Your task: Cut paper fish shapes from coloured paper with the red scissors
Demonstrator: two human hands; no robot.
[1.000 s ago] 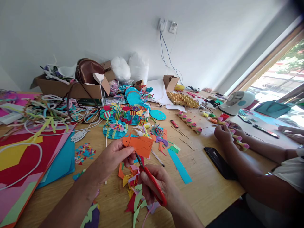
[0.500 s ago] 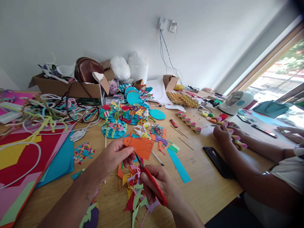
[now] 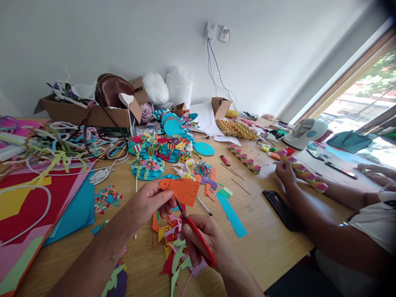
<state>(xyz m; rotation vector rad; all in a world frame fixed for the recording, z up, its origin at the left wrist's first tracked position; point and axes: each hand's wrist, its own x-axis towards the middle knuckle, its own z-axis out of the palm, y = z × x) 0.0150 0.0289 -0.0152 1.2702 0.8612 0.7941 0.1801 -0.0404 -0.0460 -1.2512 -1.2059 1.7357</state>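
Between the thumb and fingers of my left hand [image 3: 159,199] is an orange paper piece [image 3: 182,190] with a fish outline drawn on it. My right hand [image 3: 207,239] is closed round the red handles of the scissors [image 3: 201,241], whose blades meet the lower edge of the orange paper near my left fingertips. Colourful paper scraps [image 3: 176,247] lie on the table below my hands. Behind the orange paper are glue bottles [image 3: 185,173] and blue discs with decorated paper fish [image 3: 148,167].
Coloured paper sheets [image 3: 74,210] and a pipe cleaner heap [image 3: 58,144] lie at left, before a cardboard box [image 3: 83,115]. At right, a person's hands [image 3: 286,173] hold a painted egg-carton strip [image 3: 309,176] near a black phone [image 3: 283,210]. A blue strip [image 3: 232,214] lies nearer.
The small pointed orange bit at the paper's upper left no longer shows. The other person's egg-carton strip has shifted right and extends farther. My hands hold nearly the same pose.
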